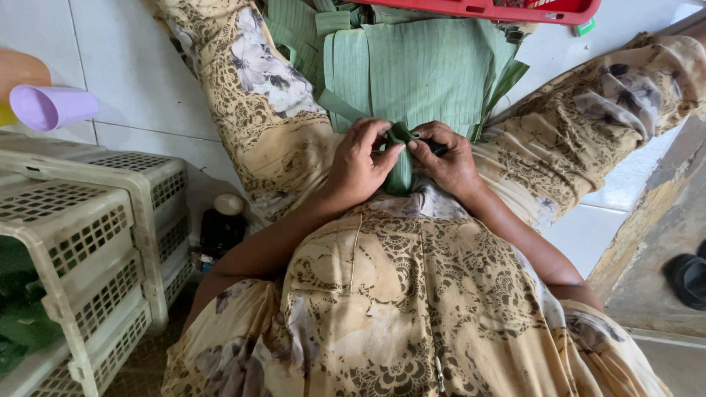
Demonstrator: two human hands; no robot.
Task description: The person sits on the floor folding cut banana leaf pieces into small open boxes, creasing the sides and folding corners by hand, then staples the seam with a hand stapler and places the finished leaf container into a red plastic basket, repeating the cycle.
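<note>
— While the fold was being made, where did the leaf sit?
— Between both hands, over the lap. The left hand pinched its folded top with thumb and forefinger, and the right hand pressed in from the other side, fingers closed on the same fold.
— How should that fold have gone, in your view?
— I judged it wanted even pressure from both thumbs, crease kept along the ribs so the strip did not split.
— And around the grip?
— Just beyond it lay a leaf stack, with a red tray past that. Left of the grip stood pale crates and a lilac cup, all on a white tiled floor
</note>
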